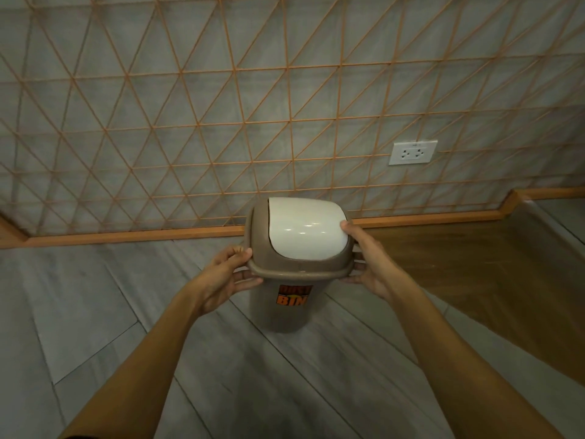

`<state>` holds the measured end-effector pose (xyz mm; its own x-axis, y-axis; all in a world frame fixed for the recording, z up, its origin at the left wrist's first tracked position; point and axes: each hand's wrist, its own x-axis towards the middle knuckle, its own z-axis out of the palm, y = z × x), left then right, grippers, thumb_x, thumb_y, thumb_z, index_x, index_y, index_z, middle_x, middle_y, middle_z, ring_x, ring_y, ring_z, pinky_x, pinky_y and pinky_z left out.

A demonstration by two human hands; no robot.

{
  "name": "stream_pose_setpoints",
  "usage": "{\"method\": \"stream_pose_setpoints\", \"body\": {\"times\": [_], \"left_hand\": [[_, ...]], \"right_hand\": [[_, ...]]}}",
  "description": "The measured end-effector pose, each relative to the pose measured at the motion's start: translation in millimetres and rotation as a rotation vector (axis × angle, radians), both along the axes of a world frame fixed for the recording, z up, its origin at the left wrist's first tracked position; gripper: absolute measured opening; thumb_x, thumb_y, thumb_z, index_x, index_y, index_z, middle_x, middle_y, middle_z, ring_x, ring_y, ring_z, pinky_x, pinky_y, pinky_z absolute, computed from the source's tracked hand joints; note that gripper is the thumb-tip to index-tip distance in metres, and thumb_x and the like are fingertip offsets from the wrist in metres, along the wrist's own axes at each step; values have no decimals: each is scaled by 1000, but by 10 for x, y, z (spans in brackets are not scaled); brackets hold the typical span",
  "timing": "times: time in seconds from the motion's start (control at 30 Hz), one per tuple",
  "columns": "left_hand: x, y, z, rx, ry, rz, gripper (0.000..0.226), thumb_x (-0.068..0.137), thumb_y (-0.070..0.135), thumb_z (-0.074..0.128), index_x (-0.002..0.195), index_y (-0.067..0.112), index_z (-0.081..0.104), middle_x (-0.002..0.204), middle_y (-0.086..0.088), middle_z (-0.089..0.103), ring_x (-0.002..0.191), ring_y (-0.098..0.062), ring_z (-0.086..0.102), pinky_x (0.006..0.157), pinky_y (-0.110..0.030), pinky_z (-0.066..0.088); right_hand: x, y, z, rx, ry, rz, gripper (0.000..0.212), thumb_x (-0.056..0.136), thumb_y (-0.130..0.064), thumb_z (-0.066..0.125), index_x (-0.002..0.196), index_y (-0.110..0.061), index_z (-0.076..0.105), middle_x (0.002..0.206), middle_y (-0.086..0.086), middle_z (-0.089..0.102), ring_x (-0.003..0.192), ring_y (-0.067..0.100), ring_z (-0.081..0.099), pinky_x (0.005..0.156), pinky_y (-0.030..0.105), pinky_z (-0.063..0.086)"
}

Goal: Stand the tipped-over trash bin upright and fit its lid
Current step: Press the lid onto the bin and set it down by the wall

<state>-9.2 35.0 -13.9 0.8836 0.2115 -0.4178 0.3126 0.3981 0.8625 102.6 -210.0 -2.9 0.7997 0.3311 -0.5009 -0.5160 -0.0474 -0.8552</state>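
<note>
A small brown trash bin [280, 313] stands upright on the grey floor, an orange and black label on its front. Its brown lid [299, 270] with a white swing flap [305, 228] sits on top of the bin. My left hand [226, 275] grips the lid's left rim, thumb on top and fingers beneath. My right hand [367, 259] holds the lid's right side, thumb resting against the edge of the white flap and fingers under the rim.
A grey wall with an orange triangular lattice [221, 122] rises right behind the bin, with an orange skirting board [126, 237] along its foot. A white double socket [413, 152] is on the wall at right. A wooden floor section [474, 264] lies to the right.
</note>
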Motion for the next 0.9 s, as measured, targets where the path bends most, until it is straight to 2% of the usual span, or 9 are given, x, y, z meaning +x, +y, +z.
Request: {"method": "stream_pose_setpoints", "body": {"times": [0.2, 0.33, 0.4, 0.47, 0.57, 0.63, 0.67, 0.77, 0.9], "left_hand": [[-229, 51, -135, 4, 98, 59, 6, 96, 12, 52, 91, 9, 54, 91, -13, 63, 82, -27, 66, 64, -34, 62], [-291, 16, -170, 26, 123, 127, 7, 96, 15, 54, 97, 8, 55, 100, -16, 63, 87, -26, 64, 65, -35, 62], [-280, -54, -150, 174, 146, 194, 19, 97, 19, 54, 111, 8, 55, 114, -16, 62, 92, -23, 63, 74, -37, 58], [-295, -187, -89, 467, 114, 287, 39, 98, 29, 50, 134, 14, 46, 127, -11, 54, 100, -19, 58, 86, -37, 50], [-390, -449, 42, 851, -168, 280, 64, 94, 45, 51, 149, 30, 22, 150, 1, 28, 130, -16, 37, 106, -39, 36], [-411, -570, 40, 1022, -320, 150, 84, 85, 54, 60, 150, 41, 7, 155, 9, 9, 138, -17, 24, 110, -41, 30], [-392, -588, -15, 1098, -346, 94, 94, 80, 59, 62, 148, 46, -1, 158, 8, 0, 143, -22, 19, 111, -48, 30], [-275, -532, -238, 1202, -301, 19, 104, 72, 73, 58, 146, 50, -11, 159, -2, -16, 146, -34, 12, 104, -63, 36], [-172, -423, -364, 1146, -317, -15, 100, 74, 67, 60, 146, 51, -7, 158, -2, -8, 141, -34, 24, 99, -63, 42]], "right_hand": [[-143, 179, 82, -87, -66, 33, 60, 80, -52, 63, 130, -21, 52, 121, 4, 59, 103, 24, 56, 74, 41, 50], [-223, 216, 64, -109, -66, 18, 66, 77, -54, 67, 132, -21, 51, 129, 6, 57, 109, 26, 56, 80, 45, 52], [-254, 210, 84, -115, -61, 24, 68, 78, -55, 66, 135, -22, 48, 135, 6, 54, 114, 28, 54, 83, 48, 51], [-276, 187, 107, -163, -106, 21, 84, 75, -59, 66, 144, -26, 34, 148, 7, 43, 125, 31, 48, 90, 52, 49], [-347, 129, 139, -359, -425, 100, 109, 63, -67, 71, 147, -48, 5, 161, 5, 6, 144, 36, 19, 109, 64, 29], [-428, 122, 161, -447, -679, 212, 111, 63, -61, 76, 142, -59, -2, 160, 5, -5, 146, 38, 7, 112, 64, 21], [-463, 134, 159, -488, -770, 272, 113, 63, -58, 78, 140, -61, -4, 159, 6, -10, 146, 39, 3, 113, 64, 20], [-502, 197, 66, -613, -916, 397, 114, 63, -53, 80, 139, -62, -5, 158, 8, -19, 145, 41, -6, 113, 64, 18], [-472, 262, -112, -539, -910, 365, 109, 70, -30, 81, 140, -62, 4, 158, 4, -7, 145, 39, 6, 114, 62, 23]]}}
